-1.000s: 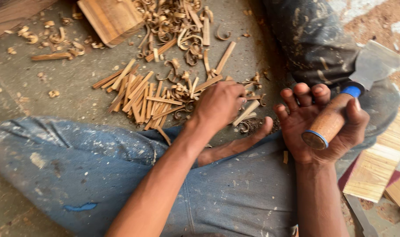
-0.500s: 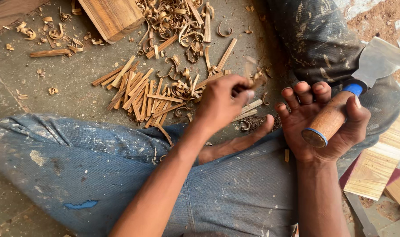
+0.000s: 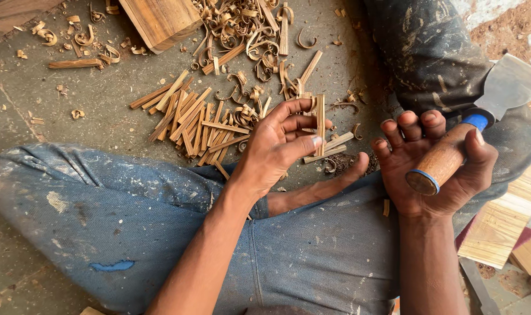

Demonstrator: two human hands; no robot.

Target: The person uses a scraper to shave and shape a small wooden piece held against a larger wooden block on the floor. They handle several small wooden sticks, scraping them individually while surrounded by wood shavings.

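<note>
Left hand (image 3: 277, 149) pinches wood strip (image 3: 320, 119).

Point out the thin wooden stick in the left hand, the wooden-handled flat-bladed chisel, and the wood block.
thin wooden stick (image 3: 321, 119), head view, mid-length above the fingers
wooden-handled flat-bladed chisel (image 3: 443, 160), head view, on the handle
wood block (image 3: 160, 20), head view, top face

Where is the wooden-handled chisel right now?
In the head view the chisel sits at the right, gripped in the right hand, its blade over the knee, with the left hand beside it holding a wood strip.
</note>
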